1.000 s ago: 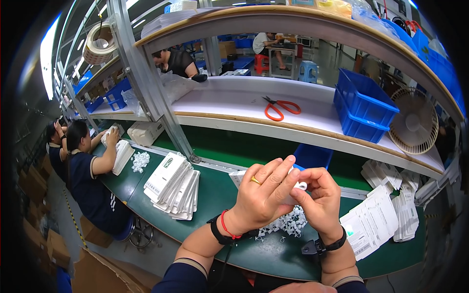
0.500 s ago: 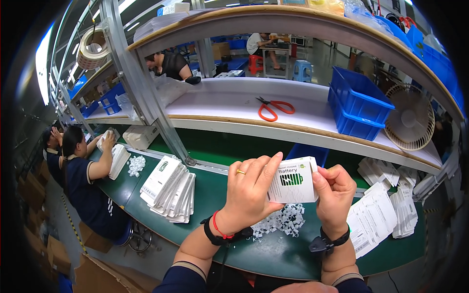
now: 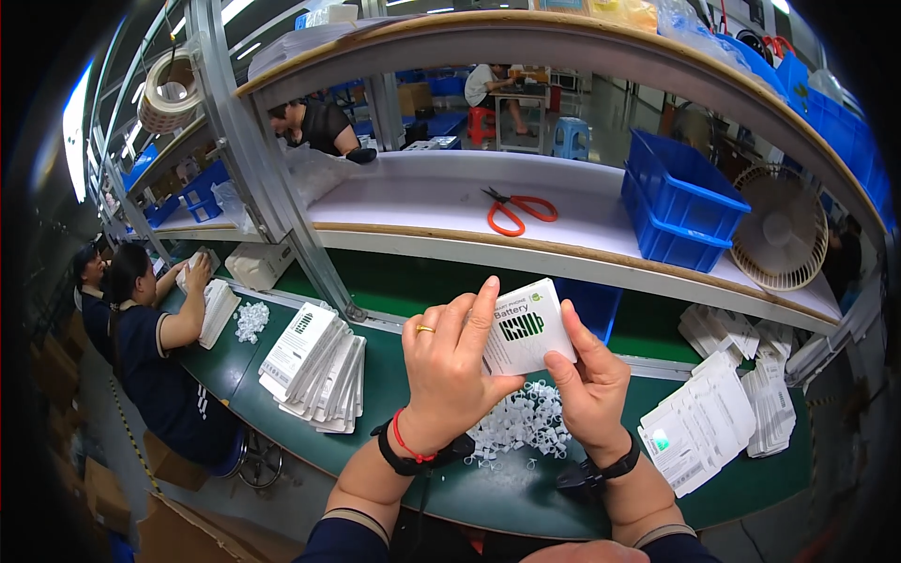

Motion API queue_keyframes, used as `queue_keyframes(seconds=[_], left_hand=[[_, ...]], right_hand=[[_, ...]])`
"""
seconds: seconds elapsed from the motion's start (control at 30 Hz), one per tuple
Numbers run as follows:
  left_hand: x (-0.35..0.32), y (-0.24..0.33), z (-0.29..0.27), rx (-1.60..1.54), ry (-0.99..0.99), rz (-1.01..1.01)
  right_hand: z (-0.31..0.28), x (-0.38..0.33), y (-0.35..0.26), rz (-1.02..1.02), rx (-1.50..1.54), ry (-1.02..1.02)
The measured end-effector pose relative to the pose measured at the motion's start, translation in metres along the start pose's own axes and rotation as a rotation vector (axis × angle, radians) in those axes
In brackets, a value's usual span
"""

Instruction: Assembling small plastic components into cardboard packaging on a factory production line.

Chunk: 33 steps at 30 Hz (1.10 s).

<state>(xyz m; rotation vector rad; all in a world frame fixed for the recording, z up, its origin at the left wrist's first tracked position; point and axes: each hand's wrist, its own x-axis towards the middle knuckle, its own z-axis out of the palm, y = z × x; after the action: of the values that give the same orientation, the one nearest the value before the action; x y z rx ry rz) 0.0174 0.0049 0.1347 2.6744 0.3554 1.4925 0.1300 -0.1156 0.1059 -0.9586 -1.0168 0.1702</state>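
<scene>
A small white box (image 3: 527, 330) printed with a dark green striped graphic is raised above the green table, tilted, between my two hands. My left hand (image 3: 449, 352) grips its left side, with the thumb low and the fingers up along the edge. My right hand (image 3: 591, 380) grips the right side, thumb on the front face and fingers behind. Below the box lies a heap of small white plastic clips (image 3: 521, 422). Left of my hands stands a fanned stack of flat white cartons (image 3: 314, 366); more flat cartons (image 3: 699, 422) lie to the right.
A shelf (image 3: 413, 197) crosses behind the table, bearing red-handled scissors (image 3: 519, 211), stacked blue bins (image 3: 680, 202) and a fan (image 3: 779, 225). A blue bin (image 3: 591, 305) sits beneath it. At the left, a co-worker (image 3: 150, 324) handles cartons beside another clip pile (image 3: 251, 321).
The box has tilted and shifted left in view. My right hand has moved from a pinch at its upper right edge to a wider grip on its side.
</scene>
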Motion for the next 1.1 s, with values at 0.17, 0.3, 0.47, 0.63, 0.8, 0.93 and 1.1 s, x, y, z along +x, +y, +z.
queue_keyframes(seconds=[0.17,0.3,0.47,0.63,0.8,0.93,1.1], left_hand=[[-0.004,0.001,0.0,0.068,-0.022,-0.023],[-0.001,-0.002,0.005,0.018,-0.022,-0.062],[-0.001,-0.002,0.011,-0.011,-0.048,-0.106],[-0.006,-0.003,0.0,0.054,-0.01,-0.131],[-0.007,-0.018,-0.025,0.162,0.014,-0.245],[-0.031,-0.061,-0.044,0.447,0.087,-0.374],[-0.049,-0.114,-0.075,0.63,0.041,-0.544]], right_hand=[[-0.004,0.005,0.003,-0.032,-0.214,-0.037],[0.001,0.005,0.008,-0.066,-0.374,-0.017],[0.002,0.009,0.004,0.063,-0.249,-0.075],[0.004,0.012,-0.005,-0.038,-0.229,-0.051],[-0.018,0.014,-0.018,-0.114,-0.408,-0.015],[-0.024,0.015,-0.028,-0.211,-0.334,-0.04],[-0.019,0.011,-0.034,-0.252,-0.268,0.014]])
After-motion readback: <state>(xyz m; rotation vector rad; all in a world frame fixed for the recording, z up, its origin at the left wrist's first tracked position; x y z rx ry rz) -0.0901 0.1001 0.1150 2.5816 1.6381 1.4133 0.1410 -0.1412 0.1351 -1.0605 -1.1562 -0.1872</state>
